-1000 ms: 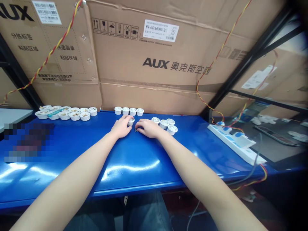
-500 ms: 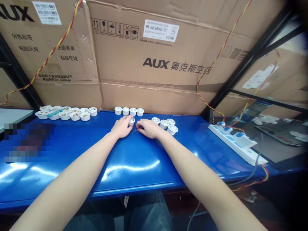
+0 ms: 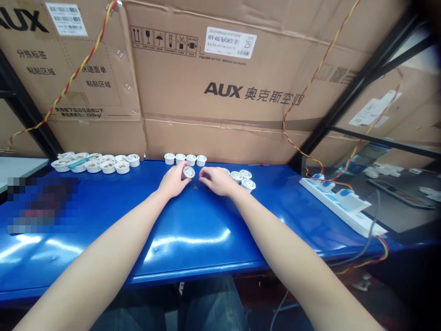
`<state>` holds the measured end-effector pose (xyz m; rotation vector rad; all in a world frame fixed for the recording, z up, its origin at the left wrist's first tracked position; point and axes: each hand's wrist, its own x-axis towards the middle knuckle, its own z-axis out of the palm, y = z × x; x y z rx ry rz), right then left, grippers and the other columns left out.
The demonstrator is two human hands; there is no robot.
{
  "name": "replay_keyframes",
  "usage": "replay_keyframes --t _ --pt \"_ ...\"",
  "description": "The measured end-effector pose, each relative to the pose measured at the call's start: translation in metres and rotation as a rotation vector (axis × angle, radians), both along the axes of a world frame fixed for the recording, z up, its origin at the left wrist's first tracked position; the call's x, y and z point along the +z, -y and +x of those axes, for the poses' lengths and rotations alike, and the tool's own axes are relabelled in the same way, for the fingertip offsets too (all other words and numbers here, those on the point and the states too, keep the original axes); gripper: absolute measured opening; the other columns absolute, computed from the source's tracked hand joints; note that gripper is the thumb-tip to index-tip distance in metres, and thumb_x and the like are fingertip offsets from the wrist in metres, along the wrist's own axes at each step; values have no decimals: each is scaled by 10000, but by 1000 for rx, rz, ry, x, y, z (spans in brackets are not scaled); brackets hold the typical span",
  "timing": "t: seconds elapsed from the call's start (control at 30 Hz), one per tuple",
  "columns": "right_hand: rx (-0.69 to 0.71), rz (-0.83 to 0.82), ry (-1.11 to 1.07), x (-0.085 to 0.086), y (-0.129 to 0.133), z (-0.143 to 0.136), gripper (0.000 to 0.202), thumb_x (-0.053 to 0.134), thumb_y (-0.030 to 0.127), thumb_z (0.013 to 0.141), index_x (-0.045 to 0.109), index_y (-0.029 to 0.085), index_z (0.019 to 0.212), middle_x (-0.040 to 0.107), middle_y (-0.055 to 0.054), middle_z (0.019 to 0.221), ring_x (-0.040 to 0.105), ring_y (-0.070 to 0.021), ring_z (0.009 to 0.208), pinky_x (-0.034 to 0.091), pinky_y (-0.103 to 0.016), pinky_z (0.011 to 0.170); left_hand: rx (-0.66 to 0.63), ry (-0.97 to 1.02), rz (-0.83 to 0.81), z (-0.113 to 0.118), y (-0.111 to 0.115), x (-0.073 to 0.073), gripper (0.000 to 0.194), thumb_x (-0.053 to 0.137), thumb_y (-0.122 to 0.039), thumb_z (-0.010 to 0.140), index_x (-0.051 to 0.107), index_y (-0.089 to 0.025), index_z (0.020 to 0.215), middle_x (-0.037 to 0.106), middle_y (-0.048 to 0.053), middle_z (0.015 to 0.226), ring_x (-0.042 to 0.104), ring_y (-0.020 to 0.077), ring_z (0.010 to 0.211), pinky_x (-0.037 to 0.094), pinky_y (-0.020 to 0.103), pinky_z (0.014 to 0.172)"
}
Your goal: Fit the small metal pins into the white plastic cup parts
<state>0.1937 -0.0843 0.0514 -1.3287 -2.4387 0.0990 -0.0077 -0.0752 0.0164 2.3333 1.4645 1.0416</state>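
My left hand point(image 3: 174, 180) is closed around a small round white plastic piece point(image 3: 188, 172), tilted so its face shows. Just to its right, my right hand point(image 3: 216, 180) has its fingertips pinched together over the table. Whatever lies between them is too small to make out. Tiny screw-like metal bits point(image 3: 195, 187) lie on the blue table point(image 3: 193, 220) between the two hands. Behind my left hand stands a row of several similar white pieces point(image 3: 200, 160). Several more white pieces point(image 3: 248, 184) sit right of my right hand, one partly hidden by it.
Several white cups point(image 3: 108, 167) holding small parts stand at the back left, with a teal strip point(image 3: 80, 161) across some. A white power strip point(image 3: 339, 207) lies along the right edge. Large cardboard boxes point(image 3: 241, 119) form the back wall. Twisted red-yellow wires point(image 3: 74, 78) hang in front.
My left hand has tilted the white piece so its face turns more toward me. My right hand has moved slightly up and right, away from the metal bits.
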Motion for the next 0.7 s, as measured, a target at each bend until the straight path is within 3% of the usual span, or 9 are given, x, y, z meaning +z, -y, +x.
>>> replay_keyframes --t 0.23,0.5,0.7 --pt "-16 103 -205 1 5 -8 116 560 261 895 651 192 871 703 -20 842 601 -149 729 381 -238 668 -110 29 156 4 4 4 462 620 -234 812 513 -235 1261 607 56 1287 557 245 1207 444 379 1029" --pt "45 85 -378 -7 0 -11 123 583 261 865 661 179 817 690 -19 777 579 -139 670 400 -248 650 -113 -2 274 5 7 7 400 641 -223 798 567 -238 1190 635 43 1201 582 242 1124 482 376 970" --pt "13 54 -432 -6 3 -15 136 587 274 851 673 177 810 702 -20 785 587 -140 668 419 -255 662 -104 -36 303 5 8 9 370 648 -211 795 585 -232 1158 641 47 1185 583 247 1111 487 374 951"
